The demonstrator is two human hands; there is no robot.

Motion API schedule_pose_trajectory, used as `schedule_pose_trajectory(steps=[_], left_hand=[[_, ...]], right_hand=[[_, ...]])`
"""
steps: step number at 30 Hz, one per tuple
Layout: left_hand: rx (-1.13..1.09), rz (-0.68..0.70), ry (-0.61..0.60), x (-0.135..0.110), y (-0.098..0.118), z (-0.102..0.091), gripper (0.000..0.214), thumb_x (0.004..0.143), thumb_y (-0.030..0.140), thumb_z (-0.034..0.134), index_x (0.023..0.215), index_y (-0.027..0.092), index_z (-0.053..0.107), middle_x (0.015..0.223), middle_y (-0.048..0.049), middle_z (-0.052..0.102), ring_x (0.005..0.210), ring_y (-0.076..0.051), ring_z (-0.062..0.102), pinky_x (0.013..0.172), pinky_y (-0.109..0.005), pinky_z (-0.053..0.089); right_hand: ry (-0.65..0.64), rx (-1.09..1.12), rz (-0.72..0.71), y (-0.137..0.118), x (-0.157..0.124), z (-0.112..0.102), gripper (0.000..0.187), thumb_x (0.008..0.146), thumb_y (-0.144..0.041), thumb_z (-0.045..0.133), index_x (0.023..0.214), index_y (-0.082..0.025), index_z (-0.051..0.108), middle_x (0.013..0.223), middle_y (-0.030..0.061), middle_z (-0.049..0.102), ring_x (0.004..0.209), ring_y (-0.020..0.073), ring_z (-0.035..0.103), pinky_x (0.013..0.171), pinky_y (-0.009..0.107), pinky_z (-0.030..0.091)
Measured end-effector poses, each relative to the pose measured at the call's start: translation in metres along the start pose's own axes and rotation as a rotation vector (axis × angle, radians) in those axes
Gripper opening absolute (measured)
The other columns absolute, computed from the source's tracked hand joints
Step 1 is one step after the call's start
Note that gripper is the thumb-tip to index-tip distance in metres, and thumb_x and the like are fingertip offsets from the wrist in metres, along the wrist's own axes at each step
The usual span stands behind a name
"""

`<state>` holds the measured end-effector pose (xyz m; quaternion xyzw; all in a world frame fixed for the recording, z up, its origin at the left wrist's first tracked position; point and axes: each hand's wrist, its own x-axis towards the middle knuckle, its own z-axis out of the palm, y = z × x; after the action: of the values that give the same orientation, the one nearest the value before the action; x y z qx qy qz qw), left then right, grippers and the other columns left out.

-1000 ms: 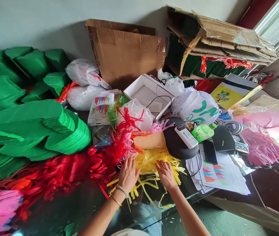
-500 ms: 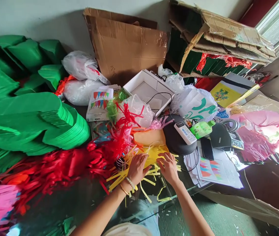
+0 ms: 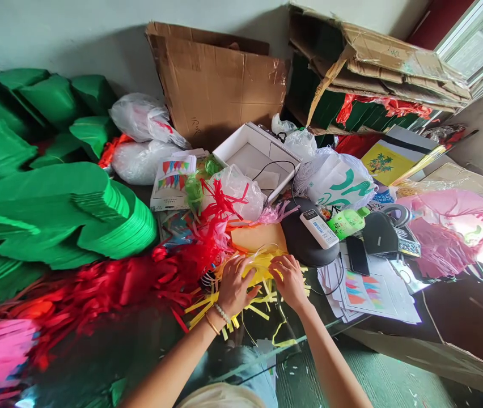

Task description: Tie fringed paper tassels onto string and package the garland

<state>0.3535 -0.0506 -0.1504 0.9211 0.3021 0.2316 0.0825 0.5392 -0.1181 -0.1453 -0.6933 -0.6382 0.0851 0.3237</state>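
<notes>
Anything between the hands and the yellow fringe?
Nothing visible. The left hand and right hand are both directly on the yellow paper fringe. The red fringe lies beside the left hand, not between.

Craft workroom, yellow fringe (image 3: 262,267), green cutouts (image 3: 50,212) (stacked high)

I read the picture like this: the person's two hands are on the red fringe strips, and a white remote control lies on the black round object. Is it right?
Not quite. The head view shows the left hand and right hand on the yellow fringe strips, not red ones. The white remote control does lie on the black round object.
</notes>
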Motion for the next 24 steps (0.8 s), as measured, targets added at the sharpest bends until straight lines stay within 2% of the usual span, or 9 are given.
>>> schedule_pose_trajectory(steps=[4,7,9,10,12,14,18,22,24], left_hand=[[-0.021,0.047,-0.046,0.011,-0.004,0.004,0.013,0.087,0.016,0.054,0.086,0.021,0.067,0.112,-0.0076,0.070,0.112,-0.026,0.059,0.104,-0.048,0.042],[-0.024,0.022,-0.036,0.027,-0.007,-0.001,0.015,0.088,0.015,0.052,0.089,0.020,0.067,0.094,-0.0056,0.073,0.094,-0.022,0.067,0.093,-0.041,0.050],[-0.015,-0.024,-0.013,0.038,-0.006,-0.008,0.017,0.090,0.016,0.050,0.087,0.018,0.067,0.087,-0.0073,0.073,0.081,-0.022,0.068,0.077,-0.037,0.055],[-0.013,-0.039,-0.004,0.044,-0.005,-0.013,0.018,0.091,0.017,0.050,0.086,0.018,0.067,0.085,-0.0076,0.073,0.076,-0.021,0.069,0.070,-0.035,0.055],[-0.017,-0.047,0.007,0.055,0.001,-0.026,0.018,0.090,0.018,0.051,0.086,0.017,0.068,0.085,-0.0075,0.074,0.071,-0.020,0.069,0.064,-0.032,0.054],[-0.024,-0.031,0.017,0.065,0.009,-0.041,0.017,0.090,0.018,0.052,0.090,0.018,0.069,0.091,-0.0072,0.075,0.076,-0.020,0.071,0.067,-0.030,0.055],[-0.216,-0.058,0.033,0.082,0.023,-0.073,0.019,0.089,0.021,0.051,0.088,0.018,0.070,0.094,-0.0070,0.075,0.086,-0.022,0.071,0.076,-0.033,0.056],[-0.666,-0.250,0.001,0.096,0.023,-0.111,0.023,0.085,0.032,0.056,0.082,0.016,0.073,0.081,-0.0046,0.076,0.079,-0.022,0.070,0.072,-0.035,0.057],[-0.792,-0.357,0.065,0.093,0.017,-0.134,0.025,0.084,0.036,0.059,0.086,0.015,0.073,0.084,-0.0047,0.076,0.081,-0.022,0.070,0.070,-0.033,0.057]], right_hand=[[0.049,-0.033,0.015,-0.004,0.001,-0.009,0.016,0.092,-0.017,0.054,0.093,-0.024,0.069,0.107,0.0053,0.067,0.101,0.0249,0.052,0.084,0.039,0.041],[0.293,-0.065,0.099,-0.013,-0.009,-0.011,0.018,0.092,-0.021,0.055,0.108,-0.022,0.064,0.114,0.0088,0.064,0.104,0.0253,0.053,0.089,0.041,0.041],[0.458,-0.025,0.155,-0.021,-0.021,-0.005,0.015,0.092,-0.021,0.056,0.105,-0.020,0.061,0.105,0.0091,0.065,0.097,0.0234,0.056,0.088,0.040,0.044],[0.458,0.018,0.164,-0.026,-0.027,0.002,0.011,0.092,-0.020,0.054,0.100,-0.020,0.061,0.098,0.0079,0.065,0.093,0.0221,0.057,0.086,0.038,0.045],[0.321,0.103,0.154,-0.035,-0.035,0.019,0.014,0.093,-0.017,0.049,0.093,-0.020,0.062,0.090,0.0063,0.066,0.087,0.0208,0.060,0.081,0.034,0.047],[0.169,0.150,0.144,-0.040,-0.037,0.036,0.021,0.093,-0.015,0.045,0.099,-0.020,0.065,0.097,0.0075,0.068,0.092,0.0214,0.062,0.083,0.035,0.049],[0.061,0.231,0.267,-0.032,-0.020,0.056,0.032,0.090,-0.016,0.043,0.115,-0.019,0.064,0.112,0.0110,0.069,0.106,0.0242,0.063,0.090,0.037,0.049],[0.022,0.266,0.373,-0.014,0.000,0.055,0.024,0.090,-0.023,0.049,0.090,-0.017,0.071,0.080,0.0084,0.074,0.073,0.0227,0.070,0.065,0.029,0.051],[0.016,0.278,0.400,-0.008,0.003,0.050,0.020,0.087,-0.025,0.053,0.091,-0.017,0.071,0.071,0.0059,0.073,0.064,0.0213,0.069,0.059,0.027,0.048]])
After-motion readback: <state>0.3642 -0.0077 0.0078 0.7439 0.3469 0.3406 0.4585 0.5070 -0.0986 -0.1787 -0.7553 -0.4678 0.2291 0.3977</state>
